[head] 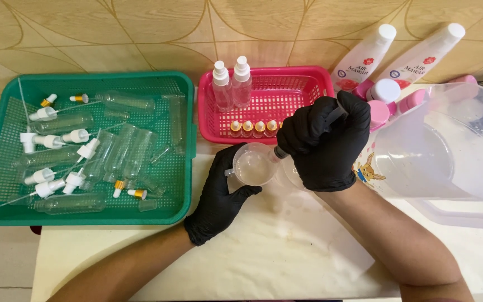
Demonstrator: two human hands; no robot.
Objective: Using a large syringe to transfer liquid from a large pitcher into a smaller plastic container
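Big clear jug (443,162) far right, green tray (6,162) of empty bottles left, pink basket (275,112) behind. Right hand (325,142) clenched round a syringe (282,151), tip over the funnel (254,165). Left hand (222,193) cupping that funnel, front centre.

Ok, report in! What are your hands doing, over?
Left hand holds small clear funnel. Right hand grips dark dropper, tip at funnel. Pink basket just behind; nothing blocking.

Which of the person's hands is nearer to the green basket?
The left hand. It sits just right of the green basket, holding a small clear funnel. The right hand is farther right, in front of the pink basket.
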